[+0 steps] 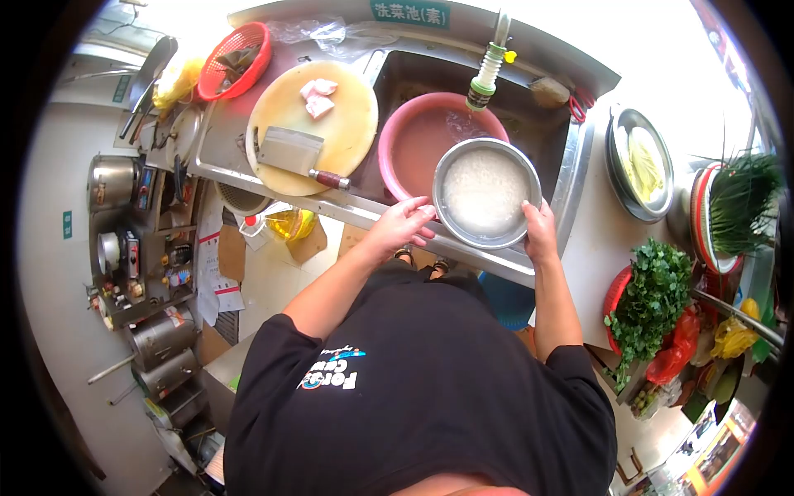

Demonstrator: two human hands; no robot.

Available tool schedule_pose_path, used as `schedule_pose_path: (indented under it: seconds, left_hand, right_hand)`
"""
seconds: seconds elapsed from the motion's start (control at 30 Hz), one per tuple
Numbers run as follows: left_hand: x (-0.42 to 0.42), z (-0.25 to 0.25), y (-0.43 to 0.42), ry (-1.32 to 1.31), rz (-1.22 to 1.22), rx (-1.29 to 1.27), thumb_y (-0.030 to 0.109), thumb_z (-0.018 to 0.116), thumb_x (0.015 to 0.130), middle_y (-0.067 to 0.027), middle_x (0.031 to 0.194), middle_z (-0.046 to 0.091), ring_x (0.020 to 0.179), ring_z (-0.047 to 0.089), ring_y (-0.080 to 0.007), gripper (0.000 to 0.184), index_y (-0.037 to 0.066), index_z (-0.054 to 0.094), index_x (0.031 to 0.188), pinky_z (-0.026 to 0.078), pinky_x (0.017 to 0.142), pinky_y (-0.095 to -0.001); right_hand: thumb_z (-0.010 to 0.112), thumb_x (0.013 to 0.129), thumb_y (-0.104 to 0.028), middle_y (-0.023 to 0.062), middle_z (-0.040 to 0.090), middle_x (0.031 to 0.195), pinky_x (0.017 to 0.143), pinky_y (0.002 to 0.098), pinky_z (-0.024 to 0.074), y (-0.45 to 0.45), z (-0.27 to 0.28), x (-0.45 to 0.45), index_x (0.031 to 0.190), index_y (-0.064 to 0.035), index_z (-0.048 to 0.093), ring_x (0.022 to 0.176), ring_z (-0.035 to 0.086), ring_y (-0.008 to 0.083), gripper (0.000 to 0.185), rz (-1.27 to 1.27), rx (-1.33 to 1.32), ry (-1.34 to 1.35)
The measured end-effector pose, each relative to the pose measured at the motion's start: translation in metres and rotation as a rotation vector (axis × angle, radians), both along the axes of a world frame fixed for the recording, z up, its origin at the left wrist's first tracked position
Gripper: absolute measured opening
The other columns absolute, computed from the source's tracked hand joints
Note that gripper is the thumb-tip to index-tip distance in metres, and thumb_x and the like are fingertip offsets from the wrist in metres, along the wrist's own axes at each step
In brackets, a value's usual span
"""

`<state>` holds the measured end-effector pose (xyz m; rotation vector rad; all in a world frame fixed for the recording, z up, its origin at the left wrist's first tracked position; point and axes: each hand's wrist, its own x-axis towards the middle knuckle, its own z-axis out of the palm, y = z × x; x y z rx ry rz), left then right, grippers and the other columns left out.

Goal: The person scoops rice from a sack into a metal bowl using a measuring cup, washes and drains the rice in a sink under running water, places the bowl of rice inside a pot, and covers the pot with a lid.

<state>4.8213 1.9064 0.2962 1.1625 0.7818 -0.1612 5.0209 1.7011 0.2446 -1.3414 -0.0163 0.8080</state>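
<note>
A round metal bowl (447, 217) with whitish, cloudy contents, like rice in water, is held over the front edge of the sink (529, 103). My right hand (539, 229) grips its right rim, thumb on top. At the bowl's left side, my left hand (402, 226) has its fingers apart and holds nothing; whether a fingertip touches the bowl I cannot tell. Behind the bowl, partly covered by it, a pink basin (389, 153) of reddish-looking water sits in the sink. A tap (485, 83) with a green-and-white nozzle hangs above the basin.
Left of the sink, a round cutting board (351, 99) bears a cleaver (291, 151) and pale pinkish-white pieces (318, 97). A red basket (255, 70) stands behind it. On the right are a plate of pale leaves (643, 161), leafy greens (655, 289) and long green stalks (742, 202).
</note>
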Motion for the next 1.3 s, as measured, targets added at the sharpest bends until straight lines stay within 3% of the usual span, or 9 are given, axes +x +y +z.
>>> schedule_pose_path:
  seconds: [0.17,0.4,0.6,0.77,0.83,0.93,1.07,1.2,1.3]
  left_hand:
    - [0.013,0.009,-0.005,0.039,0.029,-0.087,0.033,0.058,0.092,-0.0148,0.1,0.064,0.078,0.065,-0.0199,0.049,-0.003,0.049,0.124,0.057,0.064,-0.0328]
    - [-0.016,0.003,0.003,-0.09,0.293,-0.03,0.009,0.048,0.086,-0.0122,0.086,0.065,0.069,0.066,-0.0205,0.025,-0.003,0.057,0.106,0.058,0.055,-0.0343]
    - [-0.055,0.025,0.04,-0.178,0.542,-0.027,0.008,0.049,0.086,-0.0151,0.083,0.065,0.065,0.066,-0.0227,0.023,-0.008,0.057,0.101,0.058,0.053,-0.0363]
    - [-0.099,0.046,0.107,-0.093,0.679,0.01,0.007,0.049,0.086,-0.0164,0.085,0.066,0.067,0.068,-0.0253,0.022,-0.008,0.057,0.1,0.058,0.055,-0.0377]
    - [-0.118,0.045,0.143,-0.129,0.722,0.048,0.008,0.049,0.087,-0.0158,0.087,0.066,0.07,0.068,-0.0252,0.023,-0.007,0.057,0.102,0.059,0.057,-0.037]
    - [-0.138,0.038,0.2,-0.195,0.782,0.127,0.007,0.048,0.085,-0.0157,0.088,0.066,0.068,0.067,-0.0238,0.024,-0.009,0.058,0.1,0.058,0.053,-0.0355]
    - [-0.17,-0.001,0.289,-0.097,0.708,0.233,0.009,0.048,0.089,-0.0133,0.091,0.066,0.075,0.067,-0.0234,0.024,-0.005,0.056,0.106,0.058,0.062,-0.0368]
    - [-0.177,-0.016,0.347,-0.098,0.689,0.158,0.01,0.047,0.087,-0.0144,0.094,0.065,0.077,0.067,-0.0251,0.026,-0.005,0.056,0.106,0.059,0.063,-0.0401]
    - [-0.176,-0.029,0.379,-0.086,0.663,0.082,0.009,0.047,0.088,-0.0163,0.1,0.064,0.083,0.066,-0.0273,0.028,-0.005,0.055,0.111,0.059,0.066,-0.0412]
  right_hand:
    - [0.054,0.091,-0.01,0.0099,0.061,0.106,0.083,0.0294,0.0473,0.015,0.001,-0.002,0.121,0.0043,0.05,0.094,0.059,0.0163,0.034,0.089,0.057,0.016]
    - [0.049,0.094,-0.012,0.0093,0.058,0.114,0.089,0.0292,0.0429,0.057,0.042,-0.017,0.126,0.0028,0.048,0.103,0.055,0.0148,0.035,0.281,0.119,-0.005]
    - [0.041,0.1,-0.039,0.0088,0.05,0.131,0.094,0.0313,0.0439,0.11,0.055,-0.034,0.138,-0.003,0.038,0.115,0.052,0.019,0.053,0.485,0.248,-0.037]
    - [0.045,0.099,-0.035,0.0108,0.05,0.134,0.093,0.0338,0.0451,0.132,0.044,-0.026,0.137,-0.0036,0.041,0.118,0.051,0.0224,0.049,0.487,0.078,0.034]
    - [0.052,0.096,-0.027,0.0118,0.057,0.123,0.088,0.0327,0.0464,0.124,-0.016,-0.007,0.129,-0.0027,0.05,0.111,0.055,0.02,0.042,0.61,-0.304,-0.714]
    - [0.058,0.09,-0.018,0.0062,0.062,0.099,0.078,0.0267,0.047,0.099,-0.044,0.005,0.123,-0.0001,0.055,0.093,0.058,0.0142,0.037,0.582,-0.699,-0.994]
    - [0.057,0.086,-0.004,0.0074,0.06,0.097,0.081,0.0254,0.0463,0.095,-0.016,-0.006,0.127,0.0012,0.051,0.09,0.057,0.0133,0.042,0.317,-0.604,-0.431]
    - [0.055,0.09,-0.006,0.0137,0.057,0.122,0.094,0.0301,0.0439,0.131,0.014,-0.05,0.138,0.0,0.039,0.11,0.057,0.0208,0.051,0.194,-0.278,-0.434]
    - [0.055,0.092,-0.01,0.0148,0.053,0.128,0.098,0.0322,0.0423,0.138,0.014,-0.061,0.139,0.0004,0.038,0.115,0.054,0.0244,0.051,0.322,-0.518,-0.638]
